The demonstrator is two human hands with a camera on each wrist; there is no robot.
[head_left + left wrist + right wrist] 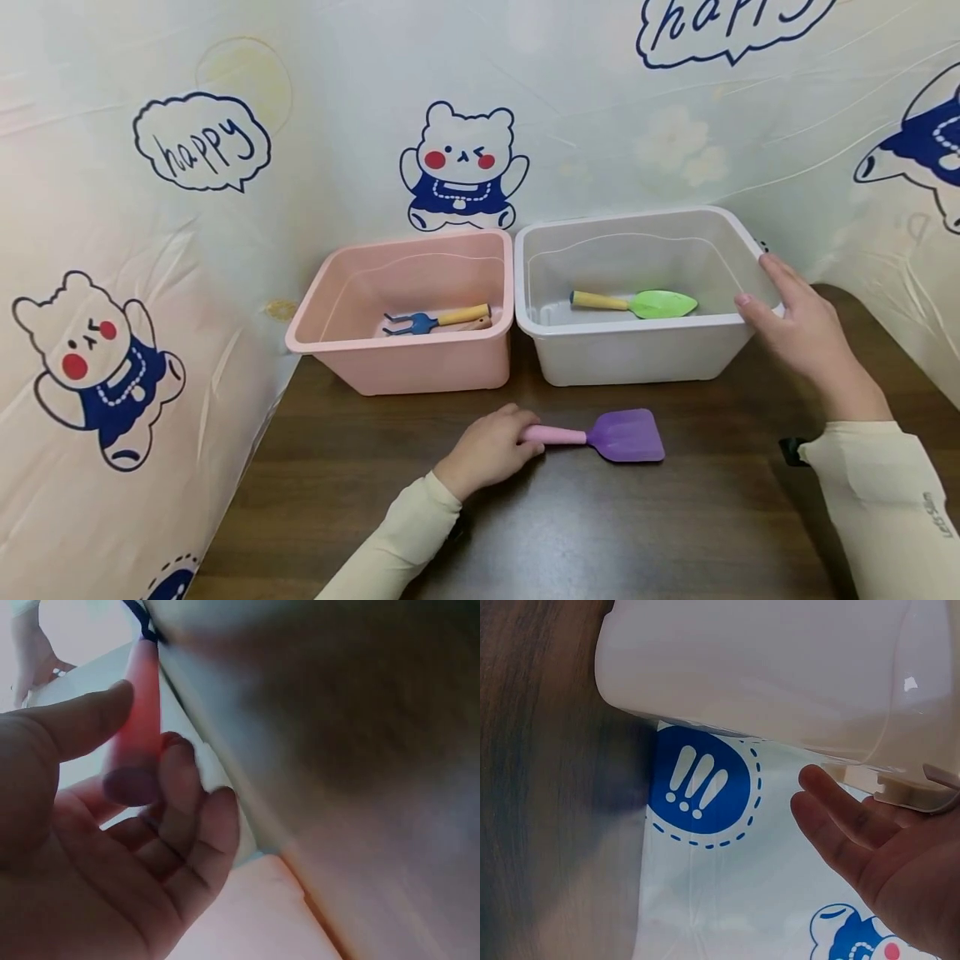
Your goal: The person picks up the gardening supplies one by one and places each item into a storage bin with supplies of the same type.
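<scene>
My left hand (491, 446) pinches the pink handle end of a toy shovel (626, 435), whose flat purple blade points right, low over the table in front of the bins. In the left wrist view, the thumb and fingers (180, 772) are around the pink handle (139, 727). At the far right, my right hand (806, 329) holds the side rim of a white bin (637, 354), thumb over the rim and fingers outside it. A green trowel (663, 304) with a yellow handle lies in that bin.
Left of the white bin stands a pink bin (435, 367) holding a blue hand fork (420, 322) with a yellow handle and another wooden handle (472, 325). Both bins sit on a dark wooden table (600, 533). A printed cloth (337, 150) hangs behind and beside it.
</scene>
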